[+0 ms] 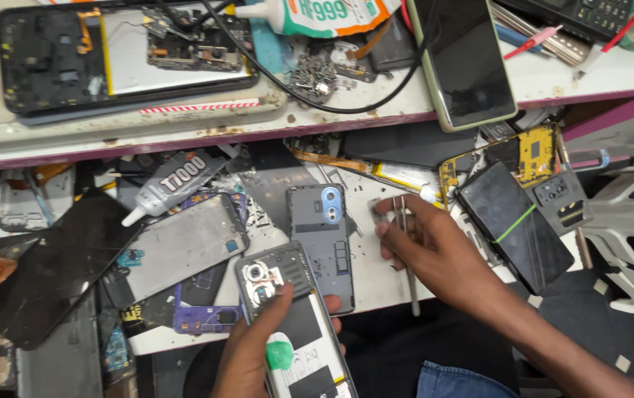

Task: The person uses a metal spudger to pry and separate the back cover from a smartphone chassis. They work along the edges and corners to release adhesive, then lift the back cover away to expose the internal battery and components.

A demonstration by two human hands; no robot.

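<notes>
Grey back cover: a grey phone back cover [322,239] with a blue camera ring lies flat on the worktop [376,284]; it serves as the landmark.
Left hand: the left hand [247,354] sits just below and left of the grey back cover, clamped on an opened phone [291,324], thumb pressed on its exposed inside near the camera module.
Opened phone: long axis runs from upper left to lower right, its top end touching or overlapping the cover's lower left corner; I cannot tell which.
Right hand: the right hand [435,254] is just right of the cover, fingers closed on metal tweezers [405,250].
Tweezers: long axis near upright in the head view, tips up beside the cover's upper right edge, tail toward the person.
Key relation: the opened phone lies down and left of the tweezers, with the cover between; the left hand is the nearer.
Count: two hands, one pair of tweezers, one held phone, one grey cover.
Other things: a glue tube [166,184] up and left of the cover; a dark screen panel [516,225] well to its right.
</notes>
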